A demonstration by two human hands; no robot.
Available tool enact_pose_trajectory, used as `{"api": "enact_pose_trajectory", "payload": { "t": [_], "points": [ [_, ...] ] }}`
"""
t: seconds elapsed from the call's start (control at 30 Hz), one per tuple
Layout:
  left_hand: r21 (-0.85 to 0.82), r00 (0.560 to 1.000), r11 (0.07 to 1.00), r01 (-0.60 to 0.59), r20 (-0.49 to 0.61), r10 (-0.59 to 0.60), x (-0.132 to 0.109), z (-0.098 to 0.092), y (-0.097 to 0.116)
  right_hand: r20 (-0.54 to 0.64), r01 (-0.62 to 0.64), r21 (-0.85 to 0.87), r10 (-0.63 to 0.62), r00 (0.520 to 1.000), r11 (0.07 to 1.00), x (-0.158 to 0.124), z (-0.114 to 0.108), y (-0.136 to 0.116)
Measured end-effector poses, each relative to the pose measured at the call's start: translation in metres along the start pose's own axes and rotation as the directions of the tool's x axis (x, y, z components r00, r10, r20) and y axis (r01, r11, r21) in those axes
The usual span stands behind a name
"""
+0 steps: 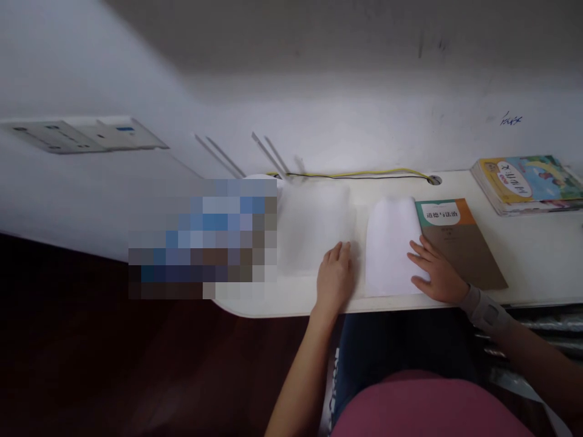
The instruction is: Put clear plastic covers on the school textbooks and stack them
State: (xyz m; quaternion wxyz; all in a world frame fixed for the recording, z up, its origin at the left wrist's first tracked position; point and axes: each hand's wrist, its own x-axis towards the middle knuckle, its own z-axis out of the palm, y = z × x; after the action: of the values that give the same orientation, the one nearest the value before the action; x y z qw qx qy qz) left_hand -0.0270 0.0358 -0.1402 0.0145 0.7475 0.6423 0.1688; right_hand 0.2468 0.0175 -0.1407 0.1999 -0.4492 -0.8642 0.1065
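Observation:
My left hand (334,276) rests flat on the white desk (523,273), at the lower right corner of a frosted, translucent plastic sheet (314,227). My right hand (437,273) lies on the lower right part of a white sheet of paper (389,246). Its fingers reach toward the paper's middle, and the heel of the hand overlaps a brown and green textbook (460,243). The book lies face up, its title toward me upside down. Neither hand grips anything.
A stack of colourful books (528,185) lies at the far right. A yellow and black cable (350,175) runs along the back edge into a round grommet (434,179). A pixelated blurred patch (203,237) covers the left end of the desk. A grey brace (485,312) wraps my right wrist.

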Motion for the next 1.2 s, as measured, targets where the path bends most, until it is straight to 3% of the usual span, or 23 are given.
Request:
{"api": "enact_pose_trajectory", "payload": {
  "t": [0.17, 0.37, 0.5, 0.7, 1.0, 1.2],
  "points": [
    [-0.182, 0.993, 0.980, 0.079, -0.072, -0.094, 0.001, -0.005, -0.007, -0.051, -0.047, 0.114, 0.053, 0.997, 0.992, 0.007, -0.009, 0.008],
    [-0.403, 0.982, 0.909, 0.105, -0.102, -0.159, -0.002, -0.001, -0.015, 0.046, -0.263, 0.148, 0.259, 0.965, 0.953, 0.080, -0.008, 0.044],
    [-0.522, 0.963, 0.830, 0.193, -0.060, -0.262, -0.004, 0.001, -0.024, 0.013, -0.325, 0.073, 0.325, 0.946, 0.943, 0.109, 0.006, 0.059],
    [-0.607, 0.942, 0.748, 0.270, 0.005, -0.336, -0.004, -0.003, -0.026, -0.040, -0.281, 0.026, 0.282, 0.959, 0.959, 0.104, 0.019, 0.064],
    [-0.616, 0.922, 0.720, 0.321, 0.029, -0.386, -0.003, -0.003, -0.025, 0.038, -0.228, -0.012, 0.229, 0.973, 0.973, 0.105, 0.012, 0.062],
    [-0.603, 0.927, 0.734, 0.312, 0.022, -0.375, -0.002, -0.003, -0.024, -0.067, -0.370, 0.057, 0.373, 0.925, 0.927, 0.102, 0.015, 0.048]
  ]
}}
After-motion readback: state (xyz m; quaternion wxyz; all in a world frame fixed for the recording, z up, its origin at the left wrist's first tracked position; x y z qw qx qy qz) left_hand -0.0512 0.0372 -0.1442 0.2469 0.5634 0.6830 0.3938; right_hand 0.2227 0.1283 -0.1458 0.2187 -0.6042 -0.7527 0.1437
